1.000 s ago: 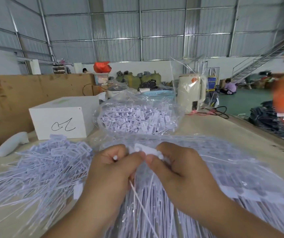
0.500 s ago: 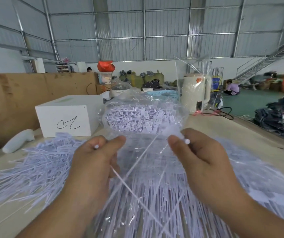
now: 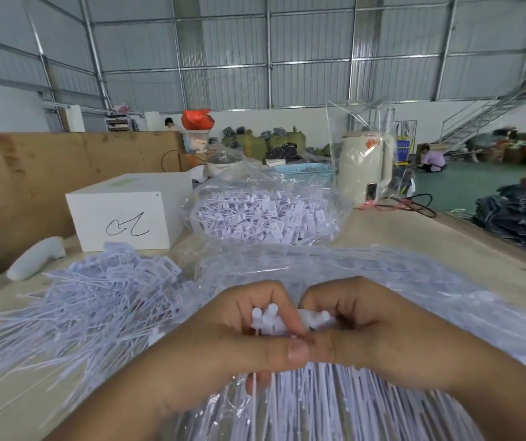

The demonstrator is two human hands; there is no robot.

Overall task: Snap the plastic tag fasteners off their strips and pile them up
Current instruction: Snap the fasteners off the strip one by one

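Both my hands meet low in the middle over a clear bag of white fastener strips (image 3: pixel 366 409). My left hand (image 3: pixel 223 342) and my right hand (image 3: pixel 370 329) pinch one white strip of tag fasteners (image 3: pixel 274 323) between them, thumbs touching in front of it. Thin tails hang down from the strip below my left fingers. A loose pile of separated fasteners (image 3: pixel 96 300) lies on the table to the left of my hands.
A second clear bag of fasteners (image 3: pixel 265 214) sits behind my hands. A white box (image 3: pixel 121 211) and a white handheld tool (image 3: pixel 36 256) lie at the back left. A cream kettle (image 3: pixel 363 167) stands at the back right, near the table edge (image 3: pixel 494 249).
Half a second ago my hands were apart, each holding a broken-off piece. They have come back together lower down and now grip a strip between them.
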